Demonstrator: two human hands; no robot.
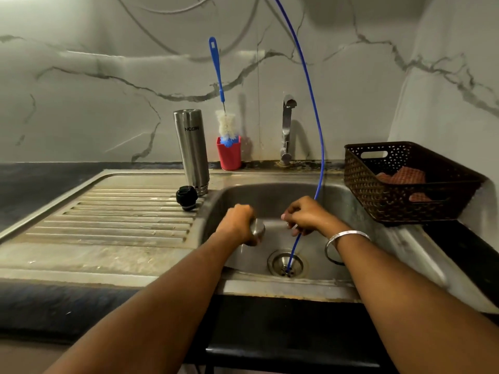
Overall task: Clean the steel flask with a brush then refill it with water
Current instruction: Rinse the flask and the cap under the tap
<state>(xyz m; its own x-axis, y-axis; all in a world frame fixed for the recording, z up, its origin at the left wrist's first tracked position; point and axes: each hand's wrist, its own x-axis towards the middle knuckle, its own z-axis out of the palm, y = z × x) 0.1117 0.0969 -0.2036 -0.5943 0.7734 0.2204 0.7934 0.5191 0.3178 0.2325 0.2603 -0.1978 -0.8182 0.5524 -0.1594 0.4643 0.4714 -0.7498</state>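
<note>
head view:
left hand (pixel 237 224): gripping steel cup-lid (pixel 258 230) over sink (pixel 351 211)
right hand (pixel 306 214): pinching thin blue tube (pixel 310 93), end at drain (pixel 286 263)
flask (pixel 191 149): inverted on drainboard (pixel 108 211), untouched
stopper (pixel 186 197): black, beside flask
brush (pixel 220 90): standing in red cup (pixel 229 155)

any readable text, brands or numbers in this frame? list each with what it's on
"MILTON" on the side of the steel flask standing upside down on the draining board; the letters read inverted.
No other text: the black cap, the red cup, the brush, the basket and the small steel cup in the left hand show no readable marking.
</note>
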